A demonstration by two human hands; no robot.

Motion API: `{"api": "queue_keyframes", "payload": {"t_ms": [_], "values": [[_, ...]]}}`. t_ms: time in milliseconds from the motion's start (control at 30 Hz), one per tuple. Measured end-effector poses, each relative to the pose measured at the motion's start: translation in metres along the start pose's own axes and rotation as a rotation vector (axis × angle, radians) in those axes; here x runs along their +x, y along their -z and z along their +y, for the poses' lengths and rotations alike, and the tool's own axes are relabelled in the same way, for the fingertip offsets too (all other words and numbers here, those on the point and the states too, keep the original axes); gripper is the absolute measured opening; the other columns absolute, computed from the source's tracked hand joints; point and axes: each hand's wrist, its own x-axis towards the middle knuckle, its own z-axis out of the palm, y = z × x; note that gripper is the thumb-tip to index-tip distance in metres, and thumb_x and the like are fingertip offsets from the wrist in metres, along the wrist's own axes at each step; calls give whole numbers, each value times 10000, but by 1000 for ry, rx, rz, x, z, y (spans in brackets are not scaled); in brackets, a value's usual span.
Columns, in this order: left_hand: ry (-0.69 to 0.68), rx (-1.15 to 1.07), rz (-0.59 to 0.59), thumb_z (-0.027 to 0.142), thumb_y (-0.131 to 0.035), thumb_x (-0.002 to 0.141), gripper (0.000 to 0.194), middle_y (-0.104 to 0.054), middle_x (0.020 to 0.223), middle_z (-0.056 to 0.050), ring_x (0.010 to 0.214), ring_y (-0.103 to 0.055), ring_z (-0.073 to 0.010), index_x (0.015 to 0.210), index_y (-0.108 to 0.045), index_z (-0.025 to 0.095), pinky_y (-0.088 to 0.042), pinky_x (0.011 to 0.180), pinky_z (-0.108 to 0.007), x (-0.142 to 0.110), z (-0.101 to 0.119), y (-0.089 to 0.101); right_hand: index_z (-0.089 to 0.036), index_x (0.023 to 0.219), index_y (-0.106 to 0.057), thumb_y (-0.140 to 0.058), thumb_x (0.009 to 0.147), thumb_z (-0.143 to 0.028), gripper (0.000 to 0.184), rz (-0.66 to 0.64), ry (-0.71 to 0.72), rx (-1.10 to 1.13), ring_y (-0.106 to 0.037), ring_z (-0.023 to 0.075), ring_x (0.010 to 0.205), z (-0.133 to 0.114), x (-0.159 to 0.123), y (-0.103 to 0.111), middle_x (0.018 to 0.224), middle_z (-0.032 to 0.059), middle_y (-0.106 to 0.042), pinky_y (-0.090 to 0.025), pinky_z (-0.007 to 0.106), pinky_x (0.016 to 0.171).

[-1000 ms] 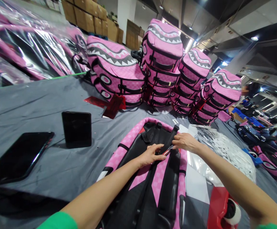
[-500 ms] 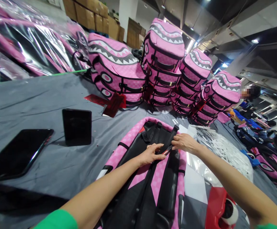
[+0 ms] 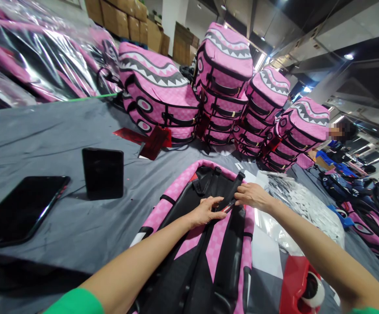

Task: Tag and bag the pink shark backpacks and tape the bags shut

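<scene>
A pink and black backpack (image 3: pixel 183 187) lies in front of me with its black padded back and shoulder straps upward. My left hand (image 3: pixel 205 211) is over the upper part of a shoulder strap (image 3: pixel 220 244), thumb and forefinger curved around its edge. Close to its right, my right hand (image 3: pixel 252 195) is closed in a pinch beside the strap webbing. A narrow red and dark strip (image 3: pixel 228 208) shows between the two hands. What exactly the right fingertips hold is too small to make out.
Stacked pink backpacks (image 3: pixel 224 56) with shark-teeth prints stand behind. Left are a tablet (image 3: pixel 22 211), an upright black device (image 3: pixel 103 173) and plastic-wrapped backpacks (image 3: pixel 39 56). Right are a clear bag of small white pieces (image 3: pixel 313 209), white paper (image 3: pixel 268 248) and a red tape dispenser (image 3: pixel 296 283).
Both hands keep almost the same place and grip on the backpack. The view has shifted slightly, and the narrow strip between the hands has tilted a little.
</scene>
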Motion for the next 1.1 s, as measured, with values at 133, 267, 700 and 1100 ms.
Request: {"api": "queue_keyframes", "payload": {"t_ms": [133,267,700,1100], "values": [[-23,-15,-5,542,-847,640,731,-649,1128,-63,1162,-575,-314,1295,-663,274,-361,1105,-486,2,-3,-1,-190,917,-652,-405,1015,-550,448,-27,-10,-9,-506,179,723,-1,0,1,824,44,-607,-283,309,637],[-41,-19,-7,540,-849,647,728,-658,1114,-69,1126,-597,-306,1289,-665,250,-387,1074,-480,4,-5,-2,-193,925,-653,-420,1021,-536,426,-41,-27,6,-512,183,748,-5,1,4,828,47,-605,-281,306,642],[-16,36,11,546,-851,635,755,-636,1089,-66,1163,-576,-324,1308,-654,266,-373,1097,-477,3,-7,-1,-184,911,-636,-425,1023,-536,426,-41,-6,-9,-512,188,766,-15,8,1,825,53,-618,-245,319,627],[-21,53,26,477,-862,642,702,-654,1089,-68,1115,-603,-310,1277,-670,247,-382,1089,-492,3,-4,-2,-181,918,-646,-422,1014,-547,439,-56,-6,-10,-537,186,766,-17,9,2,830,49,-636,-258,324,624]]}}
